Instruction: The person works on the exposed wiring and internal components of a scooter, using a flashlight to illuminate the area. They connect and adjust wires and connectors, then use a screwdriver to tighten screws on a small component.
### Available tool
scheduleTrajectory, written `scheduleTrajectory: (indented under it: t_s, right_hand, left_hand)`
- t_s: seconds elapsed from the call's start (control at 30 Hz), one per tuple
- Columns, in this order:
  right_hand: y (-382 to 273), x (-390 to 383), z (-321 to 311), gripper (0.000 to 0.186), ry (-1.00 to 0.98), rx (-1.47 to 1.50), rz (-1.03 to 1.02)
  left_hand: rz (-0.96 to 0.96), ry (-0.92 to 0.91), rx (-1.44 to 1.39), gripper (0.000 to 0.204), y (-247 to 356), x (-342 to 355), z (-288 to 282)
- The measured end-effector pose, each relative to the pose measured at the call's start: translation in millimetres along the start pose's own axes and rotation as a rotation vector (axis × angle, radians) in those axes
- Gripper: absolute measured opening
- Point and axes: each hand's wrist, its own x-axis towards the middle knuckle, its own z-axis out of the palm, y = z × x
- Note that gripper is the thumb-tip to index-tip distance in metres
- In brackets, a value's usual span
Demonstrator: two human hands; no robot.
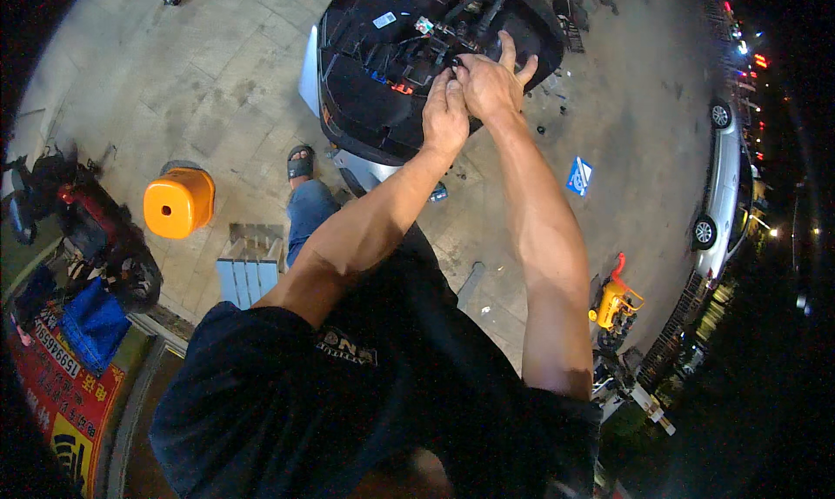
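Both my arms reach forward over an open black vehicle compartment (370, 121) with pale side panels and exposed wiring. My right hand (494, 86) pinches a small black part (456, 62) at its fingertips, while its other fingers stick out. Close against it, my left hand (445, 121) has its fingers pressed together at the same spot; what they grip is hidden. An orange connector (402, 89) and a blue connector (378, 77) lie just left of my hands. Metal fittings and cables (444, 34) fill the area beyond them.
An orange stool (178, 203) and a low slatted blue-grey stool (248, 277) stand to the left. A dark red scooter (100, 221) is farther left. On the right are a blue and white packet (579, 176), a yellow air compressor (614, 303) and a parked silver car (722, 182).
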Motion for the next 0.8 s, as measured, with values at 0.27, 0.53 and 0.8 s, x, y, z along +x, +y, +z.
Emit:
scheduleTrajectory:
  t_s: [0.27,0.53,0.8]
  right_hand:
    - [9,1,3,0.028,-0.042,0.063,-0.057]
    - [16,8,12,0.027,-0.047,0.042,-0.131]
    - [19,19,2,0.025,-0.124,-0.011,-0.246]
  left_hand:
    - [-0.139,0.126,-0.123,0.039,11,13,9]
    - [-0.106,0.315,0.169,0.047,16,17,18]
    - [-0.266,0.304,0.269,0.054,22,20,16]
